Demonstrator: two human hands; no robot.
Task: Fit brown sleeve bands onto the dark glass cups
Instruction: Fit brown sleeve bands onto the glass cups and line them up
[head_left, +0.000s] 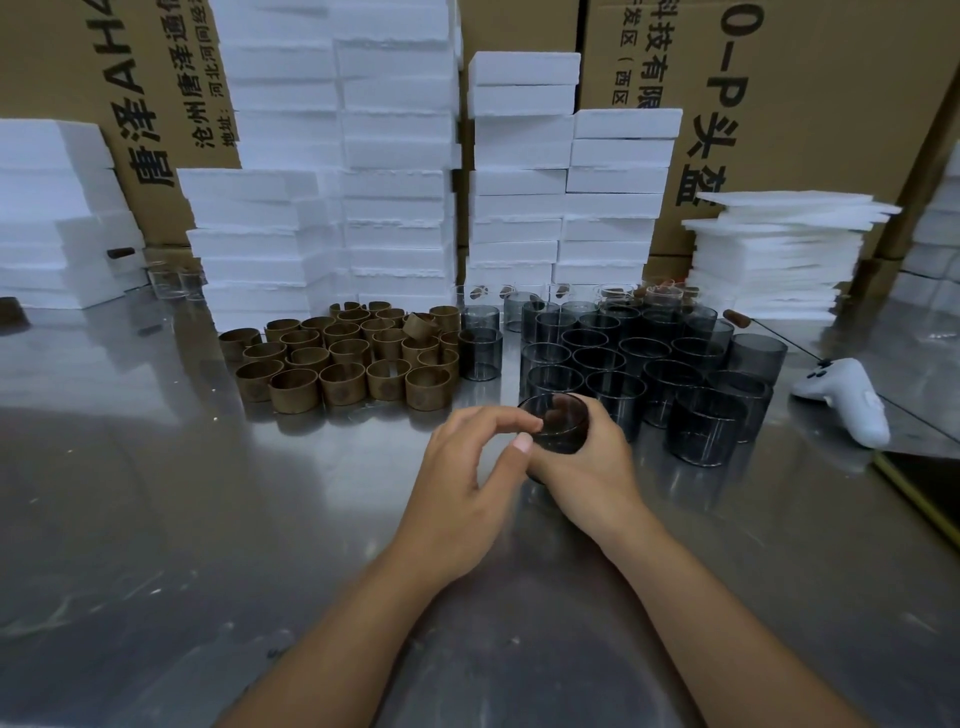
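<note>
Just in front of the dark cup cluster, the right hand wraps 1 cup while the left hand curls at its rim, pinch unclear; slick glass could slip onto neighbours.

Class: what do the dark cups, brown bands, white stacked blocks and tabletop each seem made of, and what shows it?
Dark cups: smoked glass, glossy, with see-through walls.
Brown bands: probably card or a leather-like sheet, matt, standing as open rings.
White blocks: foam, likely polystyrene, with rough torn edges.
Tabletop: brushed metal, perhaps steel, showing blurred grey reflections.
</note>
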